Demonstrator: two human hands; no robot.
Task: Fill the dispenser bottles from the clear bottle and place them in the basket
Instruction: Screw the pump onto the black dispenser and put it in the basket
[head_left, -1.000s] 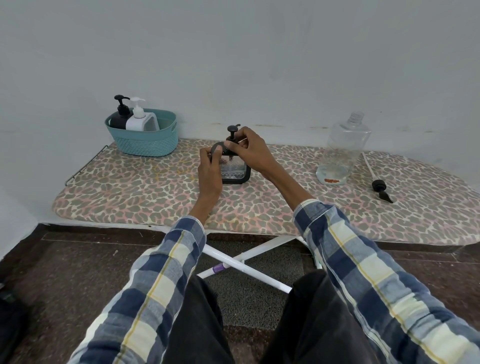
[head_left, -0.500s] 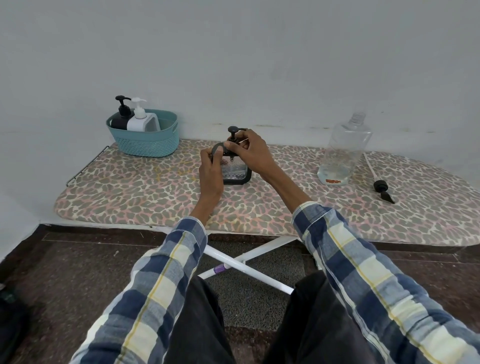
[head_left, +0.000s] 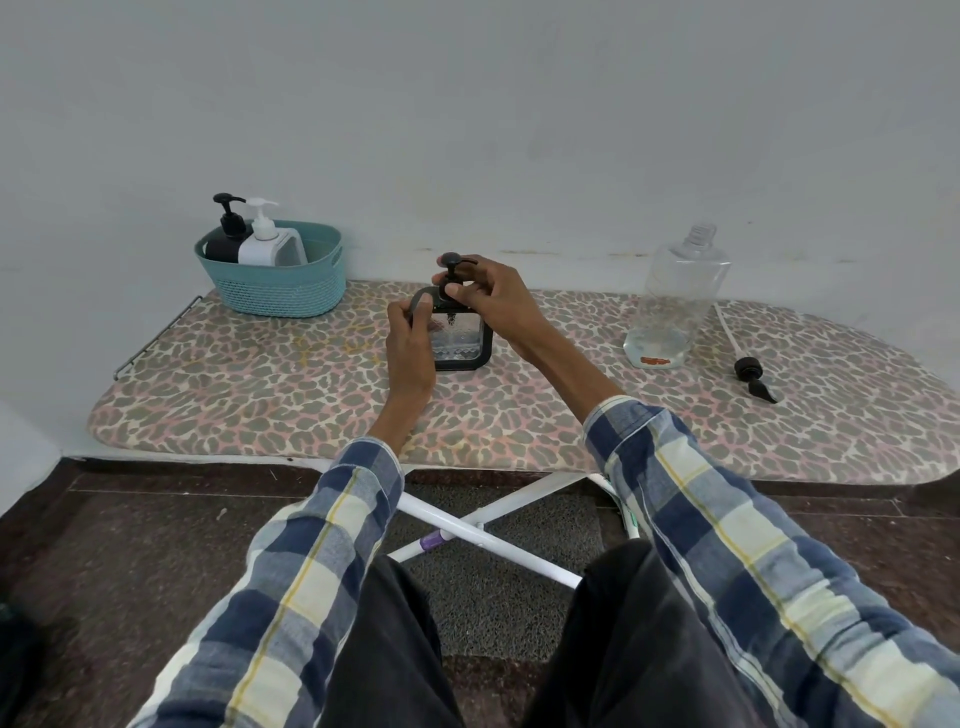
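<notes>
- While the left hand (head_left: 410, 332) wraps the near-left shoulder of the square dispenser bottle (head_left: 462, 340) to keep it from turning, the right hand (head_left: 488, 296) pinches the black pump head (head_left: 451, 270) at its collar — a grip that suggests the pump is being screwed home after filling.
- Both hands are closed on that one bottle, which stands upright on the leopard-print ironing board (head_left: 311, 395), roughly mid-board and well to the right of the teal basket (head_left: 280, 291).
- Liquid shows through the bottle's clear front panel, though how full it is cannot be read from this angle.
- Inside the basket, at the board's far-left corner against the wall, a black dispenser (head_left: 223, 244) and a white dispenser (head_left: 267, 244) stand side by side with pumps on — apparently finished, leaving room to their right for a third.
- Far from the basket, toward the board's right end, the clear bottle (head_left: 675, 301) stands uncapped and upright with only a shallow pool left at its base, parked out of the working hands' way.
- Further right still, its own black pump with tube (head_left: 748, 370) lies flat on the cover, set aside so the clear bottle could pour.
- Judged from this layout, the remaining work is tightening the pump and carrying the bottle left to the basket.
</notes>
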